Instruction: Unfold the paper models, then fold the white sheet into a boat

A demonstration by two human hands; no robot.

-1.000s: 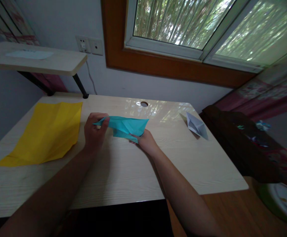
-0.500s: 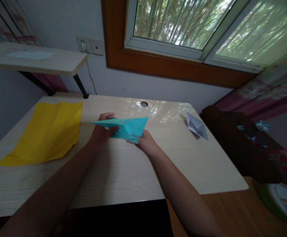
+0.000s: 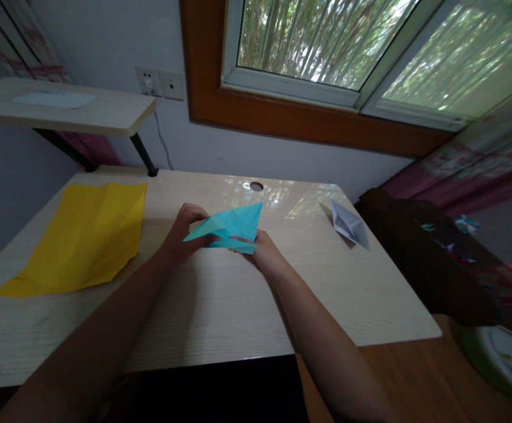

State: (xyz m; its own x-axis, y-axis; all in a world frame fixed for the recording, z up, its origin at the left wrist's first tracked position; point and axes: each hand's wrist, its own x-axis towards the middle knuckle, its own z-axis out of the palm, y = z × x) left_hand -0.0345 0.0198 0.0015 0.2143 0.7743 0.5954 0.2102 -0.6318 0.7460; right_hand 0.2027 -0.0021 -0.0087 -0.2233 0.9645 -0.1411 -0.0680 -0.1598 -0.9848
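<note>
**Blue fold held over the desk**

I held the folded blue paper (image 3: 229, 228) above the pale wooden desk (image 3: 220, 305), both hands on it. My left hand (image 3: 185, 232) pinched its left tip; my right hand (image 3: 265, 255) gripped the lower right edge. A creased yellow sheet (image 3: 83, 235) lay flat well to the left. A small white folded paper (image 3: 349, 224) sat near the right edge. A cable hole (image 3: 256, 186) showed just beyond the blue paper.

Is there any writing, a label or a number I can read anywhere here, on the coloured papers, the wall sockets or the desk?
None can be read.
Teal folded paper, held in the left hand and right hand: plain.
Yellow sheet: plain.
White folded paper: plain.
Wall sockets: any markings too small to tell.
</note>
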